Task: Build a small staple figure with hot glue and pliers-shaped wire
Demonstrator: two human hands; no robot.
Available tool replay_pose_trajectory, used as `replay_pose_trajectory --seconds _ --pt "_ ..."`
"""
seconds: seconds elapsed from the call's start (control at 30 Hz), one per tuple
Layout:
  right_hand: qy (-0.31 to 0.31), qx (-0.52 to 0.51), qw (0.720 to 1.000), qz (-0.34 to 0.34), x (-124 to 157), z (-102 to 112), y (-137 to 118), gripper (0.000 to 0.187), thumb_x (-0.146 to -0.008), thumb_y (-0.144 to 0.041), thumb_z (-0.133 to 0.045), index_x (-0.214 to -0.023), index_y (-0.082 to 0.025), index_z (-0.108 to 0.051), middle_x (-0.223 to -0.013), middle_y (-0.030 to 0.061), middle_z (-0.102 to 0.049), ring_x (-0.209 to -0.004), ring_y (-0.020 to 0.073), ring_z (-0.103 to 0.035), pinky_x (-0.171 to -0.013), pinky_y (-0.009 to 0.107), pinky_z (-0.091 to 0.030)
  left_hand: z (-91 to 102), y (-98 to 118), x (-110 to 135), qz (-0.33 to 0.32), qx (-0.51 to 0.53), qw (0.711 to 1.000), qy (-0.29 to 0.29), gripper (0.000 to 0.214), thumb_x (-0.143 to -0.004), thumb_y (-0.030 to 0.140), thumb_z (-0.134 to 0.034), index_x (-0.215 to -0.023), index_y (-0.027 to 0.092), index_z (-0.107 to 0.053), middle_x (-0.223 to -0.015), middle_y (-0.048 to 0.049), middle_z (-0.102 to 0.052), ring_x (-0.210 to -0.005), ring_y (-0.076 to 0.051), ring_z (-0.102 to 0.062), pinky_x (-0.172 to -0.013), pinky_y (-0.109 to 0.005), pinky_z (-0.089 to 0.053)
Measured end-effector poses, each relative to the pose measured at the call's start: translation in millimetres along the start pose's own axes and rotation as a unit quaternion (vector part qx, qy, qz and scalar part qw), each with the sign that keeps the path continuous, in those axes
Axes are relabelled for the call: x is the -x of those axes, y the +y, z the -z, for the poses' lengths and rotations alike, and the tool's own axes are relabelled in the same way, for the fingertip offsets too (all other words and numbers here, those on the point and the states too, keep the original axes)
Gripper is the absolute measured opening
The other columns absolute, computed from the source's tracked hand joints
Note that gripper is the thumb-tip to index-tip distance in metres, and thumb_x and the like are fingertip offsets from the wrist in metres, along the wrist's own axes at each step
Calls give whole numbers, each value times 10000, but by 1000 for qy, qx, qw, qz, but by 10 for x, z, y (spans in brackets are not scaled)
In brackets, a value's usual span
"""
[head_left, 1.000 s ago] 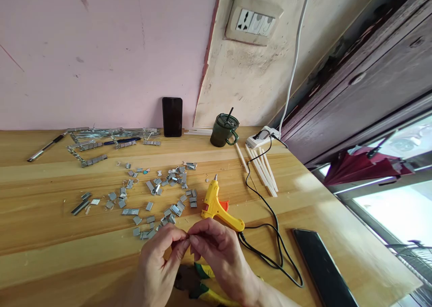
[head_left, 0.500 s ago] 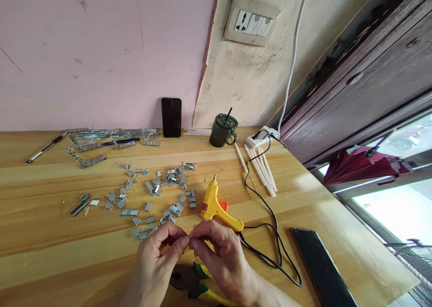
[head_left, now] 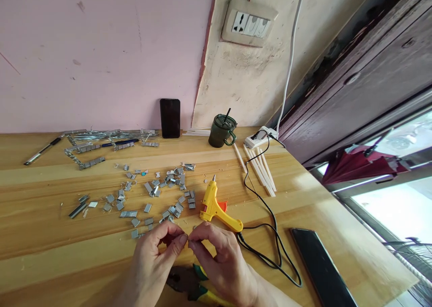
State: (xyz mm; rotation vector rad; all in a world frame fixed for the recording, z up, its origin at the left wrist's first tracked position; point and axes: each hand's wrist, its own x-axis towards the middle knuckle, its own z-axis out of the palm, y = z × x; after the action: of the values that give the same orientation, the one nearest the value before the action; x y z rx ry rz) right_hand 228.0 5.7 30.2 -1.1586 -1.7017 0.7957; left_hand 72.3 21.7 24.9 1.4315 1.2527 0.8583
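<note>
**Close Work Above Pliers (head_left: 182, 278)**

The left hand (head_left: 151, 257) and right hand (head_left: 226, 262) each pinch thumb to forefinger, anything held too small to tell; metal pieces (head_left: 174, 210) lie beyond, left of the glue gun (head_left: 211, 203). Steady wrists and light pressure should help.

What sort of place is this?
Probably a craft corner in a home: a yellow glue gun and small metal pieces lie on a wooden table, with a dark green mug nearer the wall.
</note>
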Motion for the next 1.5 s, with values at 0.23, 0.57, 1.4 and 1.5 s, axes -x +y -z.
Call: replay_pose_trajectory --seconds 0.23,0.57,1.4,1.5 --pt "19 -75 993 -90 24 -46 26 53 -783 -166 -589 -774 -190 -636 -608 -9 -631 -535 119 -571 -527 210 -468 -43 -48 52 -81 -4 996 35 147 -807 252 -580 -680 210 -641 -633 13 -636 -614 -154 -611 -607 -205 -487" --pt "-11 -37 997 -66 -13 6 -17 107 -815 -180 -566 -781 -183 -668 -633 19 -663 -545 131 -579 -530 232 -462 -49 -79 29 -38 21 999 19 177 -812 299 -582 -675 203 -639 -635 11 -630 -615 -154 -608 -602 -203 -491" --pt "-79 -425 861 -269 -50 -3 149 277 -667 -353 -773 -731 -138 -610 -548 -19 -630 -406 64 -539 -428 177 -427 11 5 -15 53 62 992 -92 176 -772 298 -612 -634 189 -620 -589 -12 -656 -571 -154 -568 -545 -213 -440" --pt "-68 -414 866 -272 -51 -14 158 293 -668 -379 -768 -722 -135 -615 -561 -14 -634 -406 62 -539 -415 173 -428 8 -35 4 29 35 995 -89 182 -801 299 -575 -663 194 -631 -623 -22 -671 -600 -166 -592 -585 -227 -465"
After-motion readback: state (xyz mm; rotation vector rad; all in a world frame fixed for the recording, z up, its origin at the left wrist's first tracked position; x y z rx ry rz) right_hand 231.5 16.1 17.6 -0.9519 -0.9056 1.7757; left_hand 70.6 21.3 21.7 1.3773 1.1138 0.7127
